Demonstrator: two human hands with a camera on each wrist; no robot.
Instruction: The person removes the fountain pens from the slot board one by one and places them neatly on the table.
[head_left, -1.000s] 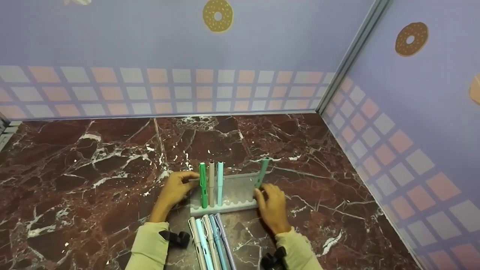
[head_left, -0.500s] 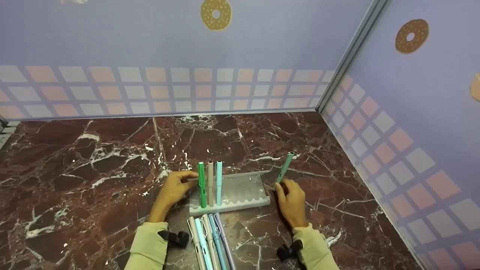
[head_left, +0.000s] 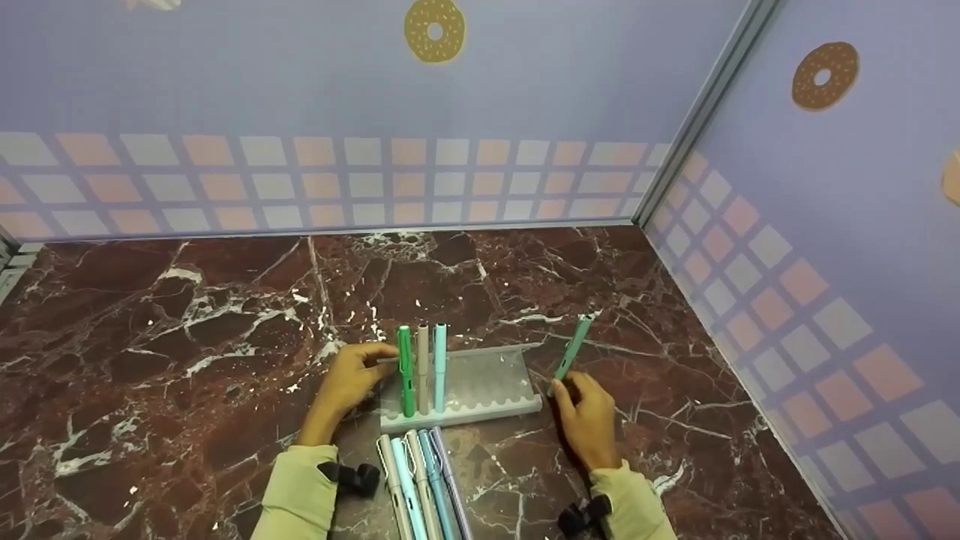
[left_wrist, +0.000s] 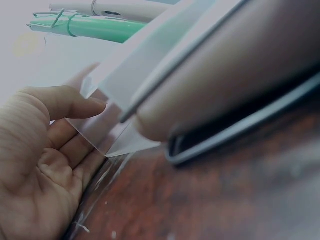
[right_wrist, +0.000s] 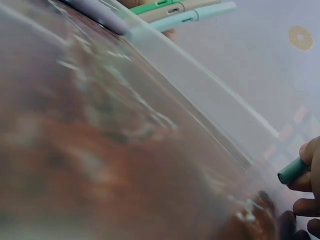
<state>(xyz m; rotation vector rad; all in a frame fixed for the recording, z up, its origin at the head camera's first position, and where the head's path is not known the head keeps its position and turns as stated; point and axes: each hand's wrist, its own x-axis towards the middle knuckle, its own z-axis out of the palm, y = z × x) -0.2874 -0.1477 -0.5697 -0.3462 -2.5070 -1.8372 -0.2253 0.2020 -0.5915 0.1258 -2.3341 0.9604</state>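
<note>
A clear pen stand (head_left: 487,386) with a scalloped front strip holds three pens near its left end: a green pen (head_left: 406,371), a beige pen (head_left: 424,367) and a light blue pen (head_left: 440,367). At the stand's left edge, the left hand (head_left: 352,382) grips the clear panel (left_wrist: 112,132) between thumb and fingers. Off the stand's right end, the right hand (head_left: 587,416) pinches a dark green pen (head_left: 574,346) by its lower part, tilted with the top leaning right. In the right wrist view only one end of that pen (right_wrist: 292,171) shows between the fingers.
Several pens (head_left: 420,480) in grey, light blue, blue and purple lie side by side in front of the stand. The dark red marbled table (head_left: 225,337) meets a purple back wall (head_left: 300,82) and a right side wall (head_left: 885,225).
Carrying the dark green pen, the right hand has moved right, away from the stand's right end, then slightly down. The left hand and the stand have stayed in place.
</note>
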